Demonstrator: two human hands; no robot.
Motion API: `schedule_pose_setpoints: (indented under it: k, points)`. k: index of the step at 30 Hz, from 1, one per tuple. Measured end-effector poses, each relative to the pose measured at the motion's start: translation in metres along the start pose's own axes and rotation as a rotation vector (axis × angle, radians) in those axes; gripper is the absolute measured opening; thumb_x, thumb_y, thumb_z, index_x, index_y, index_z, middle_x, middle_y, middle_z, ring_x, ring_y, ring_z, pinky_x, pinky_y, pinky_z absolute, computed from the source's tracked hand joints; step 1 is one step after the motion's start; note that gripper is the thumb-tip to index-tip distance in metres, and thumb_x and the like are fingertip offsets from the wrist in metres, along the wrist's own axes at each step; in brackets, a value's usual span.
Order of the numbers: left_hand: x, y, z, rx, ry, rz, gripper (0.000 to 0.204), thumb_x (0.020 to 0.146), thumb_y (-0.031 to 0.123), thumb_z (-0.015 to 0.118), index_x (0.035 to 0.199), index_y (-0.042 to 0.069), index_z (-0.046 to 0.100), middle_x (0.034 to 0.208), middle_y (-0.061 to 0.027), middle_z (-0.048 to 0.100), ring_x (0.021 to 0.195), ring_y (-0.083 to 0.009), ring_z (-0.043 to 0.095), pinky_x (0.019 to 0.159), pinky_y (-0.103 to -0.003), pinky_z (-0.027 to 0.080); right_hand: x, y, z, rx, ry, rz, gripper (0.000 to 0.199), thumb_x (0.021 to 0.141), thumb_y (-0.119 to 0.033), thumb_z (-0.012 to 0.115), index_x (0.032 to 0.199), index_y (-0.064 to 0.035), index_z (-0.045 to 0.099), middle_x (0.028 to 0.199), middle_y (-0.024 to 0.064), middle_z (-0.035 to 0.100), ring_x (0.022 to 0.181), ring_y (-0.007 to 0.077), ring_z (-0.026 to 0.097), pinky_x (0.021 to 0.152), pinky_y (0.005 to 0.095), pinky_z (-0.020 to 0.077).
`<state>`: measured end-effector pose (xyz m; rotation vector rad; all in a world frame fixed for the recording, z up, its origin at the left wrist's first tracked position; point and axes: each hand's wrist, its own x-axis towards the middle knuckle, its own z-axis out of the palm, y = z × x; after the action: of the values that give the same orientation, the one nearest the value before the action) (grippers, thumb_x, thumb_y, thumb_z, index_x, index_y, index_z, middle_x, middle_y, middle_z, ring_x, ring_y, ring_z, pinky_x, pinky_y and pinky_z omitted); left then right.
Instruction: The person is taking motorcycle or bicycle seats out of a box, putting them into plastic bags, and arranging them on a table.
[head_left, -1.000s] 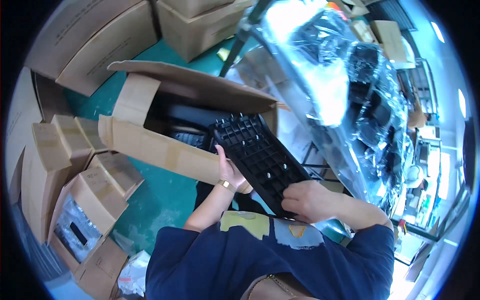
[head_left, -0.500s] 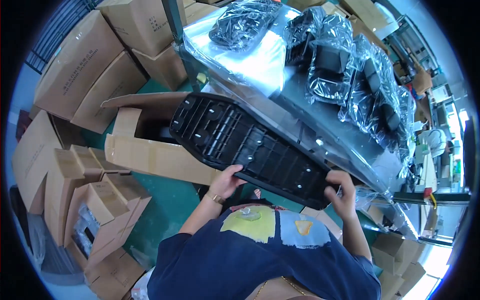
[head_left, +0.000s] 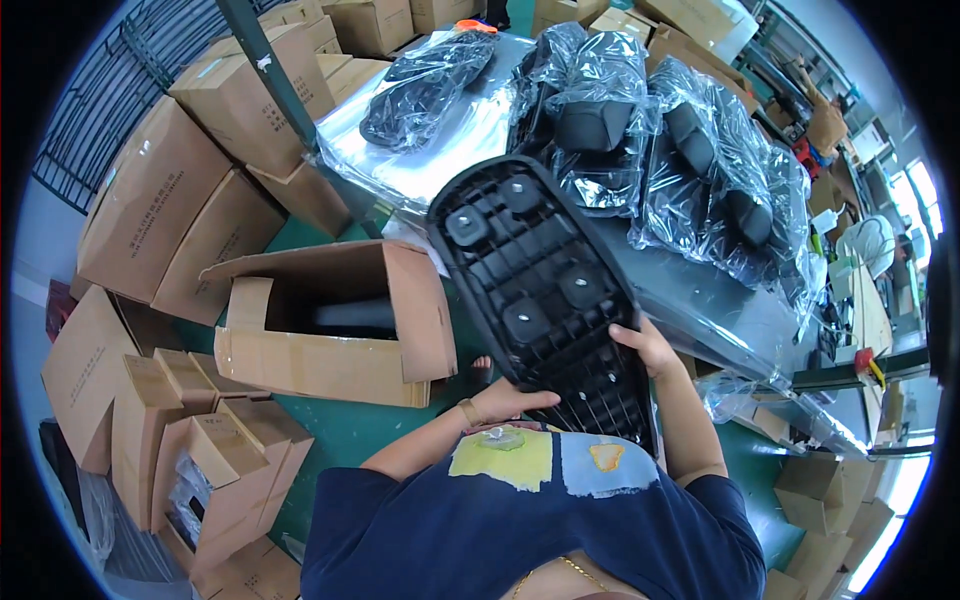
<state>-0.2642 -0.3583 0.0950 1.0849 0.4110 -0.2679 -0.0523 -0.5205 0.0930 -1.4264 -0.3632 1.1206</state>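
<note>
A long black motorcycle seat (head_left: 548, 255) is tilted up in front of my chest, its ribbed plastic underside with round pads and metal studs facing me. My left hand (head_left: 503, 402) grips its lower left edge, the thumb lying over the rim. On the opposite edge my right hand (head_left: 647, 347) is closed round it, thumb on the underside; the other fingers are hidden behind. The seat's far end reaches over the near edge of the metal table (head_left: 680, 290). Left of it, on the floor, an open cardboard box (head_left: 310, 350) has a dark thing (head_left: 355, 317) inside.
Several black seats in clear plastic (head_left: 600, 125) lie on the table, one wrapped seat (head_left: 425, 90) apart at its left. Stacked cartons (head_left: 165, 210) stand at the left, with open cartons (head_left: 235, 470) below them. A green metal post (head_left: 265, 70) rises at the table's left corner.
The seat has swung from lying crosswise to pointing away from me, its wide end now farther off. My left hand has moved right and down along it. The open box is more exposed.
</note>
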Motion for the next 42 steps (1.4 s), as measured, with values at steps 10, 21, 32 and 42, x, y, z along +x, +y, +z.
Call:
schedule_pose_setpoints:
  k: [10,21,32,42]
  points:
    - [0.165,0.044,-0.177,0.224,0.463,0.584,0.041,0.084,0.012,0.064,0.121,0.005,0.049,0.096,-0.0045,0.059,0.087,-0.0122,0.057,0.072,-0.026,0.050,-0.049,-0.018,-0.083,0.267,0.296,-0.081,0.077,0.062,-0.025,0.075,0.127,-0.0002,0.043,0.115,0.0123,0.057,0.104,0.0279,0.057,0.089,0.0412,0.0466]
    - [0.223,0.236,-0.442,-0.231,1.092,0.404,0.055,0.063,0.009,0.078,0.107,-0.015,0.055,0.102,-0.0186,0.062,0.085,-0.0269,0.063,0.073,-0.036,0.050,-0.002,-0.030,-0.076,0.419,0.449,-0.209,0.067,0.063,-0.020,0.075,0.122,-0.0007,0.050,0.112,0.0089,0.061,0.103,0.0246,0.058,0.092,0.0373,0.0446]
    - [0.225,0.265,-0.424,-0.122,0.608,0.248,0.046,0.065,0.012,0.077,0.103,-0.004,0.057,0.090,-0.0088,0.064,0.080,-0.0171,0.062,0.072,-0.027,0.048,0.048,-0.058,-0.075,0.455,0.436,0.000,0.075,0.059,-0.022,0.076,0.125,-0.0014,0.047,0.116,0.0094,0.058,0.107,0.0267,0.056,0.094,0.0380,0.0436]
    - [0.250,0.332,-0.253,1.056,0.842,0.620,0.053,0.062,0.019,0.073,0.104,0.000,0.047,0.097,-0.0208,0.059,0.093,-0.0369,0.058,0.081,-0.041,0.047,0.088,-0.088,-0.063,0.362,0.325,0.022,0.078,0.061,-0.026,0.075,0.128,0.0004,0.044,0.118,0.0126,0.057,0.107,0.0279,0.056,0.095,0.0407,0.0438]
